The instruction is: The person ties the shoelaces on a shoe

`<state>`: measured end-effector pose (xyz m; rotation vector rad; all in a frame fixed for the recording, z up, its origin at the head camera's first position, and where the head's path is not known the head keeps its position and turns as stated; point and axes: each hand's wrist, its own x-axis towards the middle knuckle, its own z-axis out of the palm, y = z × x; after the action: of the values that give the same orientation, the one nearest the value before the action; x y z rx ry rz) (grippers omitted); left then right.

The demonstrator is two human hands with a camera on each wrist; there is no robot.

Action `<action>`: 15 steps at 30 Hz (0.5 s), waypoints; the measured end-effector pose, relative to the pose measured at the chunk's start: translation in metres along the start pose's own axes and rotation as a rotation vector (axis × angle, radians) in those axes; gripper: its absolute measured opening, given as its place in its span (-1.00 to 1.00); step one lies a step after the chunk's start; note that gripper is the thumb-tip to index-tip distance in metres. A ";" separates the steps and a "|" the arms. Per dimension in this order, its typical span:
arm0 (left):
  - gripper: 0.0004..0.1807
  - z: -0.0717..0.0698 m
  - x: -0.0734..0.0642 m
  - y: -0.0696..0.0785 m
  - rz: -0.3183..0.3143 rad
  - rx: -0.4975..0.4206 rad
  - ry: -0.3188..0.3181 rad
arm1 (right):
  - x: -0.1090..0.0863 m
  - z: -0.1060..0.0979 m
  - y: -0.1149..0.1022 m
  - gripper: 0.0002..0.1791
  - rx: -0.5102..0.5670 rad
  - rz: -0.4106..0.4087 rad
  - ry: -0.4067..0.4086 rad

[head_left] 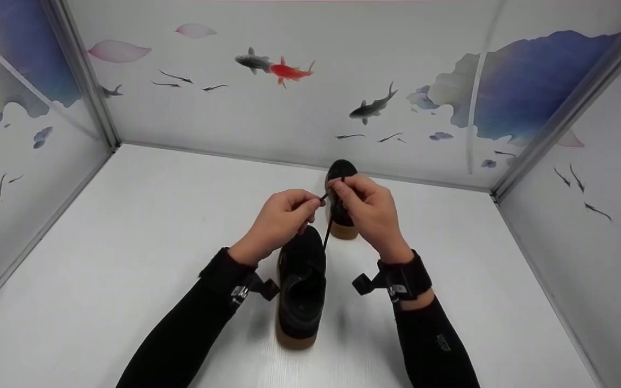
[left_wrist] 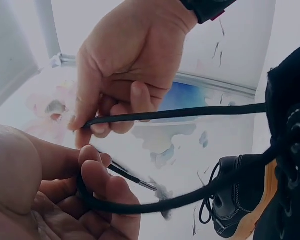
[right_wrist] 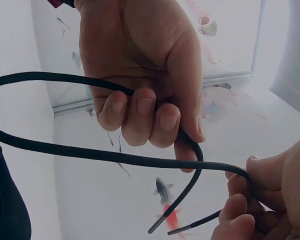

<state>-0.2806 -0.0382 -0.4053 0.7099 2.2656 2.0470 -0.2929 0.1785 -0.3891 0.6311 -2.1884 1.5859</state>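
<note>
My left hand [head_left: 288, 216] and right hand [head_left: 371, 213] meet above a black shoe [head_left: 301, 310] with a tan sole. Each holds one end of its dark shoelace. In the left wrist view, the near left hand [left_wrist: 85, 200] has its fingers curled round the lower lace [left_wrist: 155, 206]. Above it, the right hand [left_wrist: 130, 60] pinches the upper lace [left_wrist: 190, 113] between thumb and finger. Both laces run taut or gently bowed from the shoe's eyelets. In the right wrist view, two metal-tipped lace ends [right_wrist: 160, 222] hang below the fingers.
A second black shoe [head_left: 343, 218] stands farther back by the rear wall, its lace [left_wrist: 206, 205] looped in a bow. White panels printed with fish and petals [head_left: 267, 108] enclose the white tabletop [head_left: 170, 242] at the back and both sides.
</note>
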 end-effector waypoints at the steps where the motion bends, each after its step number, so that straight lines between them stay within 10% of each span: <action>1: -0.75 0.001 0.000 0.000 0.002 0.000 -0.009 | 0.000 0.000 -0.001 -0.82 0.003 -0.010 -0.004; 15: -0.70 0.006 -0.002 -0.002 -0.006 -0.034 -0.054 | -0.001 0.003 0.002 -0.79 0.062 -0.026 -0.006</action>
<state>-0.2778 -0.0331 -0.4083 0.7460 2.1971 2.0327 -0.2933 0.1762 -0.3915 0.6802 -2.1336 1.6460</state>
